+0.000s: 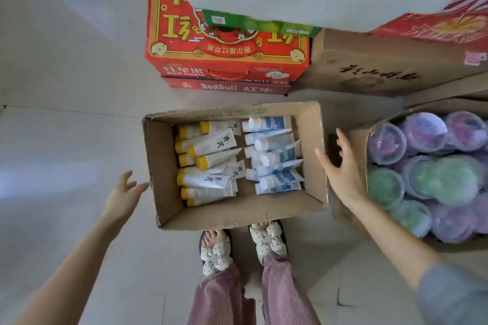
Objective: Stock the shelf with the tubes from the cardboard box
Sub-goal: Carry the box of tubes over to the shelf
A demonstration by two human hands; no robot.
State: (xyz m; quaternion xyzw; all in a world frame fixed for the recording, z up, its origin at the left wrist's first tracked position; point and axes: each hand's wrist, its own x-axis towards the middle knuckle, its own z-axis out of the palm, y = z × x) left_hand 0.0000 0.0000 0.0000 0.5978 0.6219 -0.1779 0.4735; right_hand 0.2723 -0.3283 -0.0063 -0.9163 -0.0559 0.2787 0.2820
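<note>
In the head view, the cardboard box [235,166] of tubes [208,163] is sitting on the floor near the person's feet. The left hand [124,192] and the right hand [340,166] are reaching beside its walls, both released and holding nothing. If lifted unevenly, the box is likely tipping and tubes are spilling.

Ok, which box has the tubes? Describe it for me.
On the floor, just ahead of the slippers, sits an open cardboard box. Unlike the box of round tubs on its right, it holds yellow-capped tubes and blue tubes.
</note>
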